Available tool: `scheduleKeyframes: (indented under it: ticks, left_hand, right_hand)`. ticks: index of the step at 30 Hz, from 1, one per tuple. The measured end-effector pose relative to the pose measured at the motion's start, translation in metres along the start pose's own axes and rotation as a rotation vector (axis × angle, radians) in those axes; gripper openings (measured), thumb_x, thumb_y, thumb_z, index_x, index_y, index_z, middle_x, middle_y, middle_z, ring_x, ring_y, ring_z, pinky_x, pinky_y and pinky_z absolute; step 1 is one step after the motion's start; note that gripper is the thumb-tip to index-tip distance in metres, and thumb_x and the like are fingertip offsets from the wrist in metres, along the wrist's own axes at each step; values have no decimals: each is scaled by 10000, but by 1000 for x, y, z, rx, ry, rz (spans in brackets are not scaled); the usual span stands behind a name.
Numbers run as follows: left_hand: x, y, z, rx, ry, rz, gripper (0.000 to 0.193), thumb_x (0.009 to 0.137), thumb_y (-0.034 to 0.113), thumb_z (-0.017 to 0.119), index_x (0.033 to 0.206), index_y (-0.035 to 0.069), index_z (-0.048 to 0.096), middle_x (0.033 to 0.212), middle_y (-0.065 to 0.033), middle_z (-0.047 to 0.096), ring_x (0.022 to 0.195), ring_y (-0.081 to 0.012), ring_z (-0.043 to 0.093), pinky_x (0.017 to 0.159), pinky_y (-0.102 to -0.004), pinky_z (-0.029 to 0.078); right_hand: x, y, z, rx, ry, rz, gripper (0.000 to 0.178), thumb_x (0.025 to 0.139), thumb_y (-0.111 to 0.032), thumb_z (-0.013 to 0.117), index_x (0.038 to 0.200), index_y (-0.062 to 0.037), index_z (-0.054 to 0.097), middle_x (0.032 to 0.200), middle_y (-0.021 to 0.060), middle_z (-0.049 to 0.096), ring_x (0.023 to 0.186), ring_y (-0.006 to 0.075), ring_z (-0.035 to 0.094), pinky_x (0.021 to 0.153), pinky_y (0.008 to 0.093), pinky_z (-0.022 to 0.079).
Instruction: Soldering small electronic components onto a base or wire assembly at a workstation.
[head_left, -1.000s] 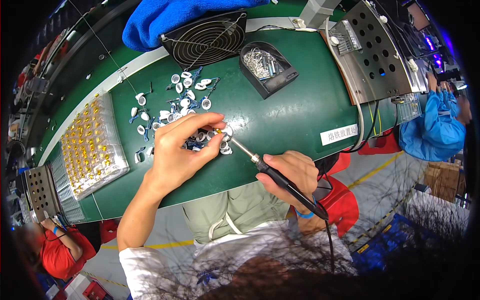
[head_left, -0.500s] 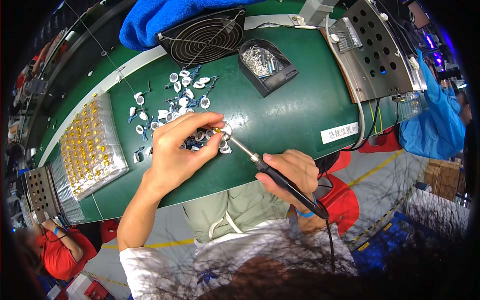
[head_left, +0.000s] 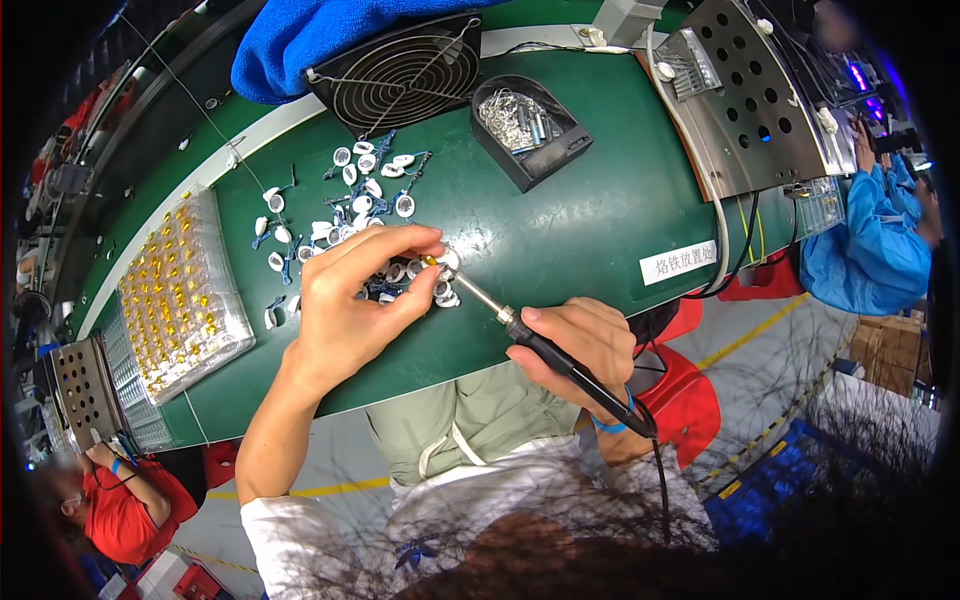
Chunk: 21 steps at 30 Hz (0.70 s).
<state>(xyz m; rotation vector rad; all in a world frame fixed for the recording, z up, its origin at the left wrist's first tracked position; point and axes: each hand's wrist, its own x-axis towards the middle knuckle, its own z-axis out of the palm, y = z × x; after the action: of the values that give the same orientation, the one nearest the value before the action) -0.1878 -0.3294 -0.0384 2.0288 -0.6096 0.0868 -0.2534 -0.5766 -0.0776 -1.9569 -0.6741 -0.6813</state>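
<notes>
Between the thumb and fingertips of my left hand point(head_left: 350, 285) is a small white part with a yellow piece point(head_left: 431, 261) on it; the fingers cover much of it. My right hand point(head_left: 580, 350) grips the black handle of a soldering iron point(head_left: 553, 357), whose metal tip reaches up to the held part. Whether the tip touches it is too small to tell. Under and beyond my left hand lies a loose pile of small white oval shells point(head_left: 404, 206) with round grey faces and blue strips.
On the left lies a clear blister tray point(head_left: 185, 290) of small yellow pieces. A black fan point(head_left: 405, 88) stands at the back beside a blue towel point(head_left: 290, 45). Right of it sits a black bin point(head_left: 530, 130) of metal bits. A perforated metal box point(head_left: 750, 95) stands at far right. Co-workers sit on both sides.
The view has shifted slightly. Both hands keep nearly the same pose, with the iron's tip still at the small part.
</notes>
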Motion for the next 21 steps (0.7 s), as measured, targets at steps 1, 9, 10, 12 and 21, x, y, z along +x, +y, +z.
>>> scheduleKeyframes:
  ticks: [1,9,10,12,21]
  left_hand:
    - [0,0,0,-5,-2,-2,320,812,-48,791,1123,-8,724,1011,-94,784,925,-179,750,820,-289,580]
    - [-1,0,0,-5,7,-4,313,812,-44,797,1115,-3,728,1012,-92,782,922,-175,749,812,-284,578]
    - [-2,-1,-1,-2,6,-1,312,811,-42,799,1112,-1,729,1012,-91,782,921,-174,748,809,-283,578]
    - [0,-1,0,7,11,16,315,801,-58,789,1108,-9,734,994,-102,780,897,-186,755,797,-289,590]
    - [3,0,1,21,19,47,316,792,-76,777,1100,-15,737,966,-110,773,865,-198,759,770,-296,602]
  right_hand:
    - [0,0,0,1,0,-1,423,716,-124,920,1082,-23,735,823,83,741,596,203,667,515,297,494]
    - [0,-2,0,-10,-7,10,421,711,-121,920,1077,-26,734,824,82,741,602,206,671,521,300,499]
    - [0,-1,1,-9,-9,11,423,709,-119,921,1077,-27,734,824,82,741,603,206,671,523,301,500]
    - [-1,-1,0,-6,-9,16,424,707,-116,921,1077,-27,734,824,82,741,604,207,672,523,301,501]
    - [1,-1,-2,-6,-12,19,429,707,-113,920,1084,-27,735,830,85,742,607,209,674,525,300,500]
